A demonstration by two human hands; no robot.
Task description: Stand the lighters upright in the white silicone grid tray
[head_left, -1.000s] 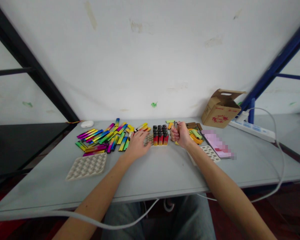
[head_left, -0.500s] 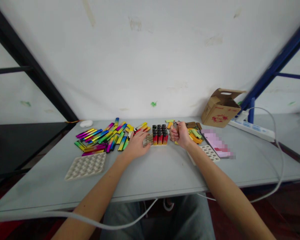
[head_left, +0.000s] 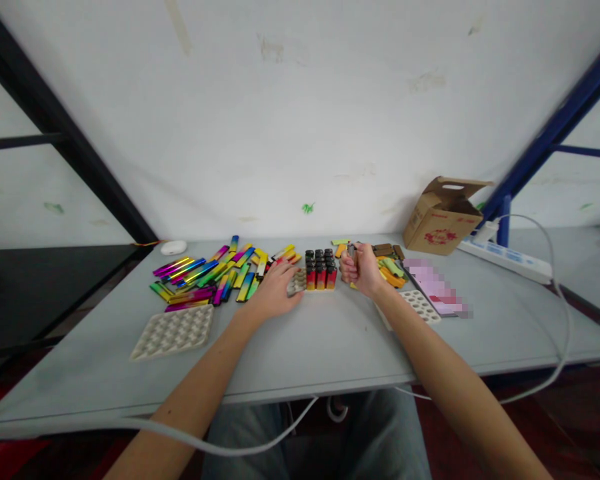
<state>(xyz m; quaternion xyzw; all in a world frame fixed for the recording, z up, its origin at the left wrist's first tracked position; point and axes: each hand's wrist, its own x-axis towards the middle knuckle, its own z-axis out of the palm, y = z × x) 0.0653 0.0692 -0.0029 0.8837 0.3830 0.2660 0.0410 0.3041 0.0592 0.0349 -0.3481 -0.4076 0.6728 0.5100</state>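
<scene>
- Along the bench, the right hand is clamped shut on a lighter, just beside a block of upright red-and-yellow lighters;
- the left hand has its grip spread open, touching a small moulded tray;
- iridescent tubes lie heaped beyond that hand;
- a pulp tray sits nearer the bench edge

The left hand lay open on the gray table, touching a small molded tray just beside rows of upright lighters. The right hand made a fist around a small metal piece. Shiny rainbow sticks lay heaped to the left.
</scene>
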